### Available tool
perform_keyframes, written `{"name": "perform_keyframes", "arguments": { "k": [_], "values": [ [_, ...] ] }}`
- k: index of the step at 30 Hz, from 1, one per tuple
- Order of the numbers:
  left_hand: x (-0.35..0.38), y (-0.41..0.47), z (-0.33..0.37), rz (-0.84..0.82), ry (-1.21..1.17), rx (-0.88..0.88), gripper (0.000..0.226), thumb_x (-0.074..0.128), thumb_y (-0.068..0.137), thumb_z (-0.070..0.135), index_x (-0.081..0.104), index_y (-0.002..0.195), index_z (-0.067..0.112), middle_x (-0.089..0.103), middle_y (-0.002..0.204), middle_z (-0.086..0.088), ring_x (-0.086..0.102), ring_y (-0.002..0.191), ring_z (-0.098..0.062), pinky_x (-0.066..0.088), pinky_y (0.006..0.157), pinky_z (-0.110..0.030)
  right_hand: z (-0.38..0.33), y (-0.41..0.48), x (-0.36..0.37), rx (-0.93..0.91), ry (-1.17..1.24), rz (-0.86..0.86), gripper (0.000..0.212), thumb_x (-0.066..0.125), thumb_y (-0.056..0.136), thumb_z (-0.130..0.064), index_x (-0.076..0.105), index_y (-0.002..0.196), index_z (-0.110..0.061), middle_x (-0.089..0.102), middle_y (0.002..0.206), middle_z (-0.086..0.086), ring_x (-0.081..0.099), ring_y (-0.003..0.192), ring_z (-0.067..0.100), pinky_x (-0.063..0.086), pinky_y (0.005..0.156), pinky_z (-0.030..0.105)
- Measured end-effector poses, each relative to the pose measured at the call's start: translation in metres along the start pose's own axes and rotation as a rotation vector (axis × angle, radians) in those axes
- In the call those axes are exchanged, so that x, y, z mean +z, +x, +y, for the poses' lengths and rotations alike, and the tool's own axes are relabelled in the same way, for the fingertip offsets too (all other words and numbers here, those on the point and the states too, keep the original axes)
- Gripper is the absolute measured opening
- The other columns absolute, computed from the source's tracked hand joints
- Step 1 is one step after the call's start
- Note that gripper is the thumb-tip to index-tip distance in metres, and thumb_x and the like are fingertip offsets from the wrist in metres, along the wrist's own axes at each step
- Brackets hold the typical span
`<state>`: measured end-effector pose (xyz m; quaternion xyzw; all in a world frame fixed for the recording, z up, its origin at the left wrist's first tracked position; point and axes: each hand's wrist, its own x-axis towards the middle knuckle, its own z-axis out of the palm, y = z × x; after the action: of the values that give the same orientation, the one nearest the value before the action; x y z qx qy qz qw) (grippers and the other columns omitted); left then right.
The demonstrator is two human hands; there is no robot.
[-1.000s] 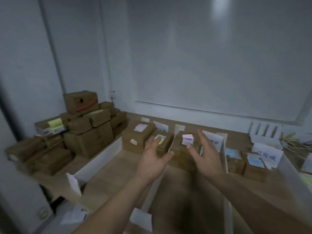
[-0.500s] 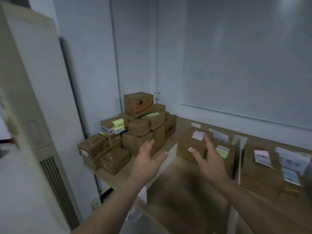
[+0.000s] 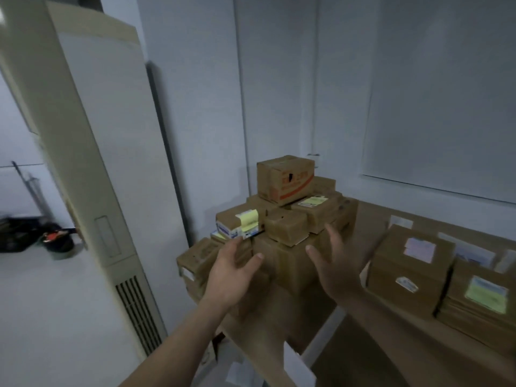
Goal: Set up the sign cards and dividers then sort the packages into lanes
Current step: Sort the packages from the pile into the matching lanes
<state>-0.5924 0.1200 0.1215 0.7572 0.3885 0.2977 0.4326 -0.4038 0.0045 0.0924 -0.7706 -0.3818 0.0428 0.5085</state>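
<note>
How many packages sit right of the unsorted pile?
2 visible. A package with a pink label stands nearest the pile; a package with a yellow-green label stands beside it at the frame's right edge. More may be out of frame.

Brown table (image 3: pixel 368 216) bears a pile of cardboard boxes (image 3: pixel 287 263), labelled packages (image 3: pixel 405 275) and a white divider (image 3: pixel 324 336)

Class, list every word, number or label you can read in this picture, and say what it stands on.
Nothing reads clearly.
Orange print, top box: too blurred.
Yellow note, small box: too blurred.
Pink label, brown box: too blurred.
Green label, right box: too blurred.
</note>
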Motion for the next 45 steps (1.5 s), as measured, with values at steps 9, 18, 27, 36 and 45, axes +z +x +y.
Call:
{"name": "perform_keyframes", "arguments": {
  "k": [9,18,27,36,45],
  "values": [
    [-0.023,0.117,-0.019,0.080,-0.001,-0.052,0.077,0.065,0.081,0.065,0.041,0.148,0.035,0.048,0.148,0.005,0.053,0.127,-0.021,0.047,0.107,-0.046,0.024,0.115,0.098,-0.234,-0.163,0.021,0.051,0.023,0.108,-0.047,0.049,0.137,-0.014,0.052,0.136,0.010,0.051,0.122,0.026,0.054,0.089,0.040],
    [-0.038,0.233,-0.064,0.041,0.020,-0.030,0.068,0.061,0.093,0.049,0.037,0.153,0.027,0.037,0.157,0.001,0.039,0.140,-0.024,0.036,0.112,-0.040,0.011,0.169,0.172,0.105,0.096,-0.106,0.029,0.061,0.098,-0.036,0.056,0.124,-0.023,0.053,0.096,-0.024,0.054,0.087,-0.004,0.046,0.088,0.032],
    [-0.039,0.371,-0.114,-0.182,0.144,-0.005,0.071,0.064,0.093,0.046,0.036,0.153,0.021,0.035,0.158,-0.003,0.038,0.141,-0.023,0.033,0.110,-0.036,0.021,0.216,0.265,0.451,0.000,-0.080,0.040,0.056,0.095,-0.054,0.064,0.118,-0.023,0.068,0.103,-0.008,0.064,0.093,0.011,0.053,0.084,0.033],
    [-0.029,0.424,-0.128,-0.461,0.277,-0.003,0.008,0.060,0.098,0.029,0.058,0.101,0.023,0.059,0.104,-0.004,0.058,0.095,-0.022,0.040,0.079,-0.033,0.020,0.234,0.315,0.661,0.143,-0.005,0.059,0.057,0.094,-0.058,0.048,0.145,-0.029,0.060,0.124,-0.004,0.057,0.112,0.019,0.047,0.100,0.037],
    [-0.023,0.434,-0.145,-0.436,0.345,0.047,0.022,0.056,0.091,0.044,0.048,0.104,0.027,0.058,0.090,0.009,0.054,0.075,-0.003,0.041,0.062,-0.024,0.018,0.239,0.334,0.656,0.258,0.032,0.071,0.067,0.081,-0.062,0.037,0.141,-0.041,0.067,0.116,-0.006,0.071,0.094,0.013,0.060,0.083,0.036]
  ]
}}
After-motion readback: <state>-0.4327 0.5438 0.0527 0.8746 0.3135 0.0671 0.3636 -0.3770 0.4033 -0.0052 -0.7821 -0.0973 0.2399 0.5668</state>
